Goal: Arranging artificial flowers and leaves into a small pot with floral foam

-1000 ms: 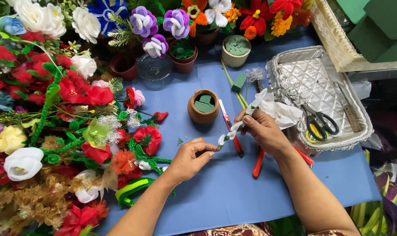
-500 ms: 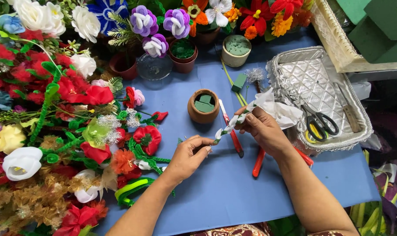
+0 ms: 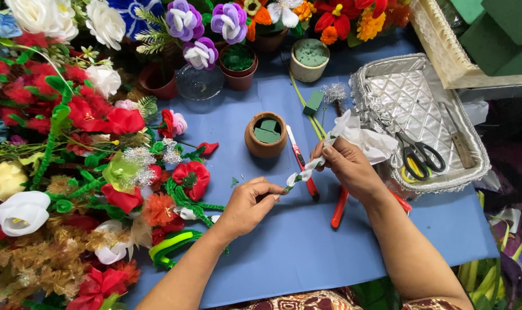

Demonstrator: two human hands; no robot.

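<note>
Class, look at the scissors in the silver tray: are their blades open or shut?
Shut: the scissors lie flat in the silver tray, blades together.

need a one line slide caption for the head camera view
Left hand and right hand hold a white-wrapped stem above a blue table, artificial flowers piled alongside, near a small clay pot.

Thin green stem [image 3: 300, 175] half-wrapped w/ white tissue strip [image 3: 358, 135], held in mid-air over blue table, slanting from near-left up to far-right. Near-left end pinched by left hand's fingertips [image 3: 275, 192]; wrap spirals w/ green showing betw. turns. Far-right end gripped in right hand, where loose crumpled tissue bunches out toward the right, just beside silver tray.
</note>
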